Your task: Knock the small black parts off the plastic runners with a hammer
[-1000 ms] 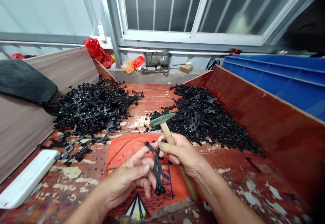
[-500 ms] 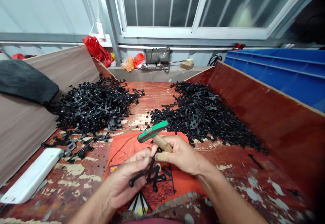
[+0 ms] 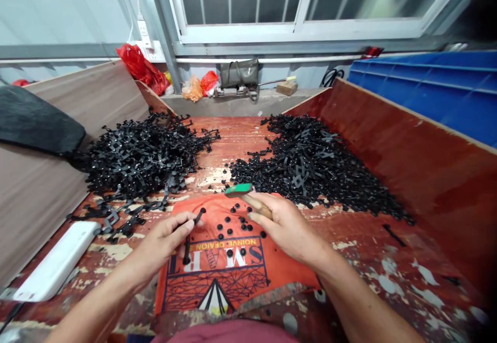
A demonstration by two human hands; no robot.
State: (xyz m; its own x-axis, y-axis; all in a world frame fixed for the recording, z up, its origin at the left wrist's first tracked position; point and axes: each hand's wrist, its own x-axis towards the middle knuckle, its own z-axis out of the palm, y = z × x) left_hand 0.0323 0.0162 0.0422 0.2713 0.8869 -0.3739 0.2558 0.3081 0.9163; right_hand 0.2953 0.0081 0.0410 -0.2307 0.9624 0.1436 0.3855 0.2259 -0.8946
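My left hand [image 3: 176, 231] pinches a small black jointed plastic linkage [image 3: 187, 252] over the left side of an orange printed cloth [image 3: 212, 283]. One rounded end of the part pokes up past my fingertips, and another hangs below them. My right hand [image 3: 277, 224] is wrapped round the wooden handle of a small hammer [image 3: 238, 190] with a green head, held above the cloth's upper right. Several small black round caps [image 3: 230, 231] lie scattered on the cloth between my hands, some right by my right fingers.
Black linkages form a heap [image 3: 142, 156] at the left; another heap of black pieces [image 3: 310, 161] lies at the right. Wooden side boards [image 3: 407, 130] flank the worn red table. A white power bank-like block [image 3: 58, 260] sits left, a blue crate [image 3: 427, 89] beyond the right board.
My hands have moved apart. The left went leftward with the black linkage, the right slightly right with the hammer. The caps on the cloth are now uncovered.
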